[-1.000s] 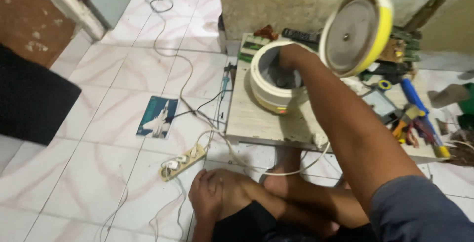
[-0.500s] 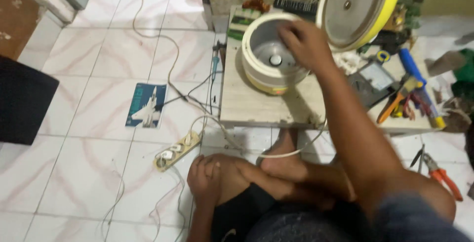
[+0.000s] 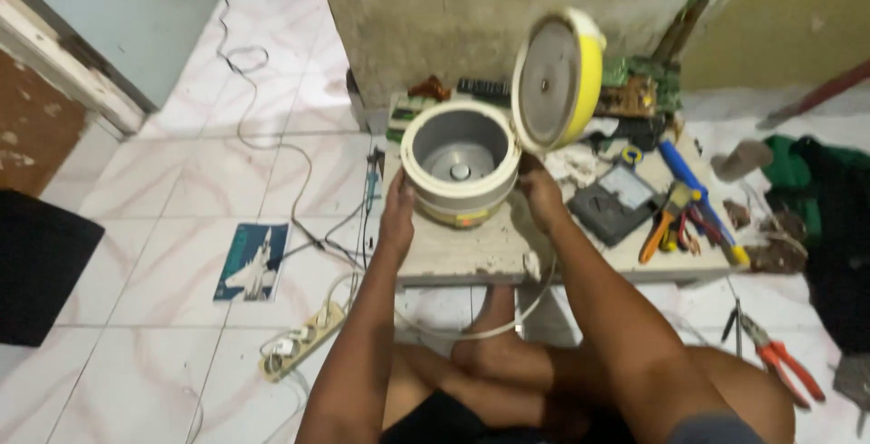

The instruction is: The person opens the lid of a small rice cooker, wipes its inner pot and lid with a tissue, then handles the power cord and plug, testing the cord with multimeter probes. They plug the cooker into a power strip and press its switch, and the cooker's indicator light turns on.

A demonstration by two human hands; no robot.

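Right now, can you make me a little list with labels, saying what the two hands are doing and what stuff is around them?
Left hand: pressed against the left side of the rice cooker
Right hand: on the cooker's right side
Cooker lid: yellow-rimmed, swung open and upright
Inside the cooker: grey, no pot in it
Stand: low table, cooker sits on it
Tools on table: multimeter, pliers, blue-handled screwdriver
On the floor: power strip, airplane picture, red pliers
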